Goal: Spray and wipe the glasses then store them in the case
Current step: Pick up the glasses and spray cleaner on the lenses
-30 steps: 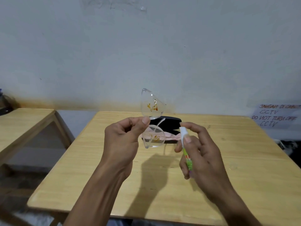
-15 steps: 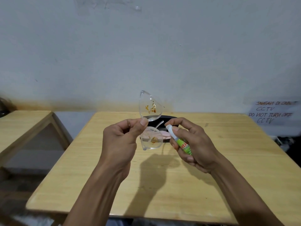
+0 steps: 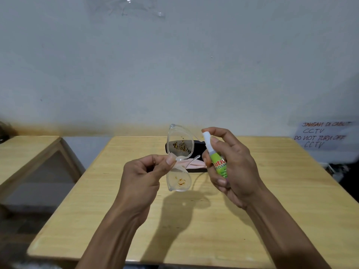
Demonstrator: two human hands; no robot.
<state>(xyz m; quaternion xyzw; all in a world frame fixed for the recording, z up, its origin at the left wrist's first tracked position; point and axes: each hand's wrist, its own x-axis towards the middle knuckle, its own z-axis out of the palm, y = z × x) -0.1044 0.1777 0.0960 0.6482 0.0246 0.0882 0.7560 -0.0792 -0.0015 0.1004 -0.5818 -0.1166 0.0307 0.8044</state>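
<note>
Fingers point(image 3: 171, 162) pinch the glasses point(image 3: 179, 158) (bridge), spray bottle point(image 3: 217, 160) just beside.

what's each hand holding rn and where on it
The left hand pinches the clear glasses at the bridge between the lenses. The right hand grips the green spray bottle round its body, forefinger on the white top.
</note>
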